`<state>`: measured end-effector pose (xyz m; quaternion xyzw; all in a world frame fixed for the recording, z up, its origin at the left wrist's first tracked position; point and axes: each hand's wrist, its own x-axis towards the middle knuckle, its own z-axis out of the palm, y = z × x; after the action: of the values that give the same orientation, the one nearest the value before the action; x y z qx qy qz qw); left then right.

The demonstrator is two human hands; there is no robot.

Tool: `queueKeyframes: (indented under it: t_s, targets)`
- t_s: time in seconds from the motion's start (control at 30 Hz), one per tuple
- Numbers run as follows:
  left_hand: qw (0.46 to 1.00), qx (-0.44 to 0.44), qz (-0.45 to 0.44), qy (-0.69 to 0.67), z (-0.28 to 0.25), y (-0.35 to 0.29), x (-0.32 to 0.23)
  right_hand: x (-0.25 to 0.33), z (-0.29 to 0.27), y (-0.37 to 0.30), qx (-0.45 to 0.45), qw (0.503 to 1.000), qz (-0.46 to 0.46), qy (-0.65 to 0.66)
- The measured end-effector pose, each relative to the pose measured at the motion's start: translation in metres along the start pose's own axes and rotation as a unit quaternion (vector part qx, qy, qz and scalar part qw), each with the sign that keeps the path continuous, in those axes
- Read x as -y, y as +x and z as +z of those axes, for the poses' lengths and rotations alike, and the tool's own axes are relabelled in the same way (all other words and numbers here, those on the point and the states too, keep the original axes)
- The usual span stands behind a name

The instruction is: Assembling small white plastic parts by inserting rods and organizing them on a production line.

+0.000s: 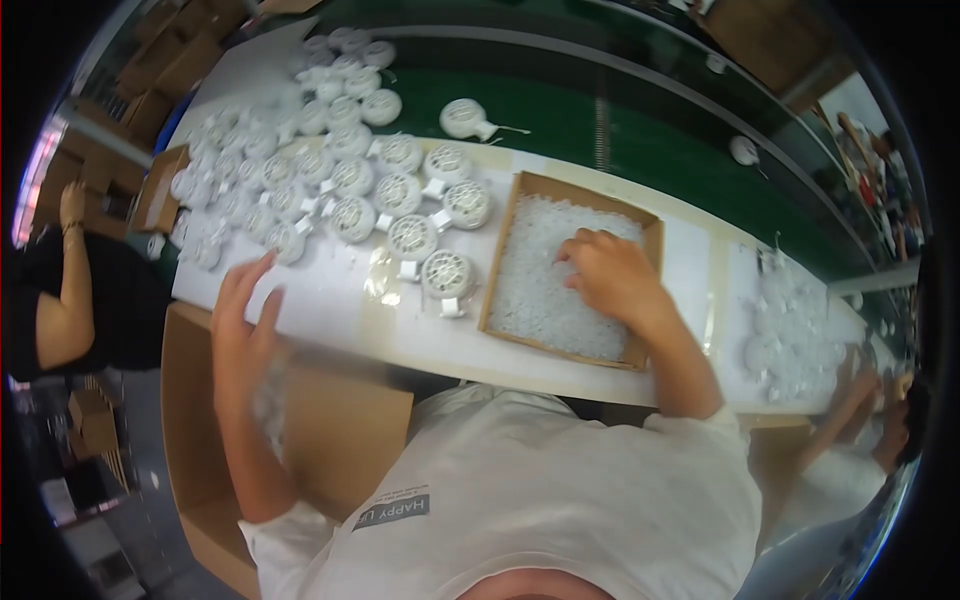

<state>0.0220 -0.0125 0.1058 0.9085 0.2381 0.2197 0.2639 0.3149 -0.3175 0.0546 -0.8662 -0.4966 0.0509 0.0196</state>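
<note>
On my feed the left hand (243, 325) is spread beside the white fans (413, 237) at left, while the right hand (612, 272) curls, whether gripping I cannot tell, over bits (540, 290) in the tray (654, 240), probably set near for reach.

A loose white T-shirt (580, 480) is creasing softly, with a grey block (392, 512) of pale lettering marking its front; short sleeves (282, 545) are leaving forearms (245, 430) and hands (608, 270) bare.
</note>
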Motion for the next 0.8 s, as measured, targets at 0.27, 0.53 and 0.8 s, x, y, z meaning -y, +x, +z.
queueKeyframes:
  t_s: [0.27, 0.53, 0.8]
  targets:
    - [0.96, 0.12, 0.236, 0.088, 0.177, 0.237, -0.013, 0.005, 0.023, -0.033, -0.107, 0.98, -0.023, 0.165]
    - [0.975, 0.105, 0.189, 0.045, 0.197, 0.273, -0.018, 0.0, 0.016, -0.052, -0.182, 0.946, -0.002, 0.269]
    - [0.831, 0.241, 0.054, -0.499, 0.12, 0.071, -0.092, 0.023, -0.012, -0.052, -0.176, 0.789, 0.028, 0.588]
